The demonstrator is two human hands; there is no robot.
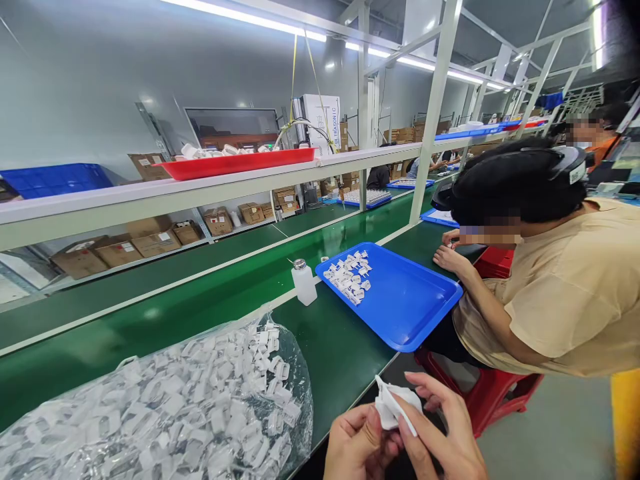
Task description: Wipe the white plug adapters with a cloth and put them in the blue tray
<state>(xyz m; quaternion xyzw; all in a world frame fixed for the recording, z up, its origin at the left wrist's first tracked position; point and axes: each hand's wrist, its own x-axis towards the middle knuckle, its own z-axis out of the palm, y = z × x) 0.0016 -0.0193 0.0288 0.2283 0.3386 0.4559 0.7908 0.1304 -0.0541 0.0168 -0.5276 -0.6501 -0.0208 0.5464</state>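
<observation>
A crumpled white cloth [393,401] is held between my two hands at the lower right, in front of the bench edge. My left hand [356,443] pinches it from the left with thumb and fingers. From the other side, my right hand [443,430] grips it, the index finger raised a little. Whether a small part lies inside the folds, I cannot tell. To the left, a clear plastic bag [305,400] lies open, with many small white plastic parts [200,400] spread on it. Beyond my hands, a blue tray [410,293] carries a group of similar white parts [347,277] at its left end.
A white pump bottle [304,283] stands beside the tray on the green bench [320,340]. Overhead runs a shelf [125,200] bearing a red tray [240,163]. A co-worker [565,287] sits close on the right, near a red stool [500,400]. Cardboard boxes [117,252] line the back.
</observation>
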